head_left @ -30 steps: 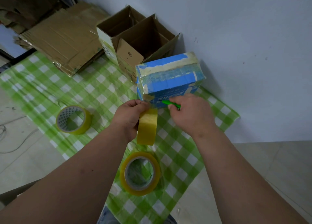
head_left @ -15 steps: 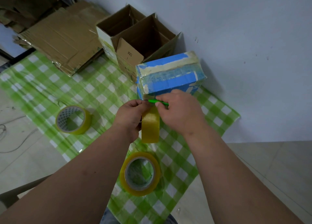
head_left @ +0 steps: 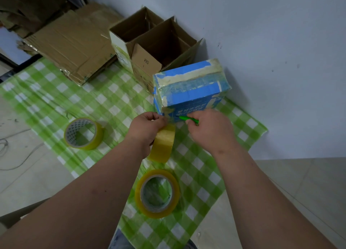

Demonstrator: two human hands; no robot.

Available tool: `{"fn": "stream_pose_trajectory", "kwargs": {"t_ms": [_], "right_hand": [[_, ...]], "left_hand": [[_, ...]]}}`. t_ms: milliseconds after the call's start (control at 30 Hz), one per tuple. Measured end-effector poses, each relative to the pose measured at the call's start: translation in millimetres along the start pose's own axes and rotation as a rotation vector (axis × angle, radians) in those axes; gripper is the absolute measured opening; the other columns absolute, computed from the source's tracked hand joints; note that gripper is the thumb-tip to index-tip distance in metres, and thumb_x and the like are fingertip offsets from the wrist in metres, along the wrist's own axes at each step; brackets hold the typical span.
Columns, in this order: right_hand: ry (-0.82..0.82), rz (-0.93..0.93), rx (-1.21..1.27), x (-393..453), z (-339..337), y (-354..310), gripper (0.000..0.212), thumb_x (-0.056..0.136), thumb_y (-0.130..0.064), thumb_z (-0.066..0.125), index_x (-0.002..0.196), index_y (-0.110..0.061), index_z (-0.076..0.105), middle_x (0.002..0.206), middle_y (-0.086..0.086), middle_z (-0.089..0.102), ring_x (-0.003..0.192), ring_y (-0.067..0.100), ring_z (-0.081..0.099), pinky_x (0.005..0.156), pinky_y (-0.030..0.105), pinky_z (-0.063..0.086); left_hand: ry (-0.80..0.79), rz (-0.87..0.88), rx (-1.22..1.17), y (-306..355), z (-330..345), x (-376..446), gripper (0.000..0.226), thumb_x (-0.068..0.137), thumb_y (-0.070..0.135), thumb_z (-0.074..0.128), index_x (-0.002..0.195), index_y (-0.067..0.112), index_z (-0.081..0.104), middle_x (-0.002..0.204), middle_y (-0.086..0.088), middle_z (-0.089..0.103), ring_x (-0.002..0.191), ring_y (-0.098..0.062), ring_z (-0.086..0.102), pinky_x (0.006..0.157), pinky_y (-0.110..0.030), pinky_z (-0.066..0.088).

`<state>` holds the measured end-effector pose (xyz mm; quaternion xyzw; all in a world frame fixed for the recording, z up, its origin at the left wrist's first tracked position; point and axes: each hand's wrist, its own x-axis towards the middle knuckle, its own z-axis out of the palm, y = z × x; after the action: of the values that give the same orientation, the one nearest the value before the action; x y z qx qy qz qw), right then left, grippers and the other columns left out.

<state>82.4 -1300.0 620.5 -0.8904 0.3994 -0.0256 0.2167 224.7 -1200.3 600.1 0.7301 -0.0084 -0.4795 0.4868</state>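
head view, taped-shut blue box, two open cartons behind it

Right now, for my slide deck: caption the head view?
Left hand holds a yellow tape roll at a blue box; right hand grips a slim green tool.

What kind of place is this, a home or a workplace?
Probably an improvised packing corner on a floor: a green checked cloth lies on tiles by a wall, with open cardboard boxes, flattened cardboard, tape rolls and a taped blue box. Home or workplace, I cannot tell.
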Motion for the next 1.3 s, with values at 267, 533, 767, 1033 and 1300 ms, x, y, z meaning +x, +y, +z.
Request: {"fn": "stream_pose_trajectory", "kwargs": {"t_ms": [267,533,767,1033,1300], "right_hand": [[-0.216,0.238,0.04,-20,34,18,0.037,0.099,-0.026,0.04,0.132,-0.025,0.056,0.106,0.005,0.059,0.091,0.024,0.056,0.082,0.036,0.045],[-0.444,0.272,-0.126,-35,59,21,0.072,0.089,-0.021,0.046,0.155,-0.032,0.018,0.148,0.004,0.04,0.132,0.025,0.042,0.111,0.048,0.022],[0.531,-0.018,0.006,-8,23,-10,0.051,0.08,-0.038,0.06,0.127,-0.019,0.057,0.129,0.01,0.049,0.119,0.03,0.045,0.095,0.042,0.032],[0.33,-0.065,-0.139,21,22,-10,0.076,0.083,-0.065,0.058,0.148,-0.031,0.038,0.159,0.003,0.027,0.148,0.028,0.016,0.114,0.057,0.01],[0.437,-0.038,-0.113,32,25,-16,0.07,0.076,-0.066,0.064,0.134,-0.028,0.055,0.147,0.005,0.044,0.137,0.029,0.032,0.106,0.054,0.022]], "left_hand": [[0.096,-0.022,0.084,-2,-10,2,0.011,0.088,0.02,0.071,0.077,0.019,0.068,0.079,-0.008,0.058,0.069,-0.022,0.047,0.058,-0.032,0.038],[0.239,0.084,0.116,5,-25,5,0.012,0.09,0.029,0.062,0.086,0.019,0.067,0.079,-0.005,0.056,0.074,-0.023,0.05,0.067,-0.037,0.042],[0.251,0.332,0.554,9,-31,6,0.036,0.085,0.054,0.067,0.07,0.022,0.059,0.064,0.012,0.05,0.059,-0.004,0.046,0.056,-0.024,0.039],[0.185,0.386,0.772,15,-27,20,0.052,0.08,0.067,0.063,0.073,0.016,0.061,0.058,0.001,0.055,0.052,-0.012,0.051,0.046,-0.026,0.034],[0.179,0.4,0.824,15,-27,26,0.054,0.072,0.075,0.062,0.069,0.021,0.06,0.069,0.006,0.059,0.059,-0.005,0.053,0.045,-0.024,0.031]]}}
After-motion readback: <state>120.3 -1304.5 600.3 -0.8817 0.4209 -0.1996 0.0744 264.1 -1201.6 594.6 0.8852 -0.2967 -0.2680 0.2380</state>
